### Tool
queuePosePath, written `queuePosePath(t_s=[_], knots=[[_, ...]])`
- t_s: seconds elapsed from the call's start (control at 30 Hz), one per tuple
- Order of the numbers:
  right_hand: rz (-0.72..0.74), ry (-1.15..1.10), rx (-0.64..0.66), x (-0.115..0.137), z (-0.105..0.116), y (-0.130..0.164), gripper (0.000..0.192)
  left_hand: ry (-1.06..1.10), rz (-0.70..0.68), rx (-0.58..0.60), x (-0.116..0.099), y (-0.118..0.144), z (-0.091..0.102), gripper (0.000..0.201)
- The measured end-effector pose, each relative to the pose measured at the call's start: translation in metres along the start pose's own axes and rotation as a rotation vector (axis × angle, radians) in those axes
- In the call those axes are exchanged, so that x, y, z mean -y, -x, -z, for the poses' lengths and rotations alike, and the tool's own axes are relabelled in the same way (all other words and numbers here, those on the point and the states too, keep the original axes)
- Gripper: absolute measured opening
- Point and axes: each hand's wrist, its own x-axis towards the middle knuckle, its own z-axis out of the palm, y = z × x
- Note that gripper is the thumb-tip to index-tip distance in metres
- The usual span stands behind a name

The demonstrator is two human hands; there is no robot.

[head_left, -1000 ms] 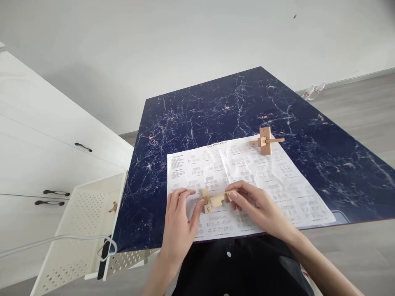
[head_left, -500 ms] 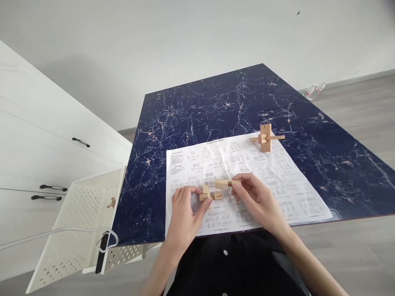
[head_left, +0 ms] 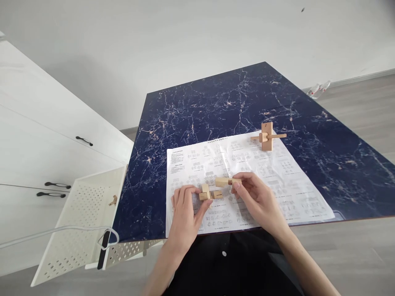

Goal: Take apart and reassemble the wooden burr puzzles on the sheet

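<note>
Two crossed pieces of a wooden interlocking puzzle (head_left: 205, 192) are between the thumb and fingers of my left hand (head_left: 185, 211), low over the printed sheet (head_left: 290, 185). One piece stands across the other, whose dark-marked end points right. My right hand (head_left: 258, 200) pinches the right end of a notched wooden puzzle stick (head_left: 222, 182). That stick lies roughly level, just above and to the right of the crossed pieces; whether it touches them I cannot tell. Rows of small diagrams cover the creased sheet.
An interlocked wooden cross (head_left: 267, 142) rests at the sheet's upper right corner, on a blue marbled table (head_left: 197, 111). Left of the table is a cream perforated basket (head_left: 77, 213) with a small wooden piece (head_left: 113, 200), and a white cable (head_left: 61, 228) runs across it. Clear bottles (head_left: 319, 89) lie beyond the right edge.
The camera view has shifted slightly. Both hands keep the same holds, and the pieces have hardly moved relative to each other.
</note>
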Motion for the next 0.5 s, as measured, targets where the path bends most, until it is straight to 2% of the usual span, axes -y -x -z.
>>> queuePosePath(t_s=[0.2,0.37,0.5], knots=[[0.022,0.024,-0.008,-0.0022,0.0014,0.0002,0.030,0.050,-0.023,-0.003,0.0007,0.0066,-0.0005,0.023],[0.013,0.005,-0.019,-0.0039,0.0008,0.0010,0.028,0.136,0.013,0.046,0.0020,0.0086,0.0032,0.037],[0.006,0.005,-0.027,-0.0041,0.0002,0.0023,0.028,0.202,-0.027,0.105,0.0002,0.0050,0.0071,0.029]])
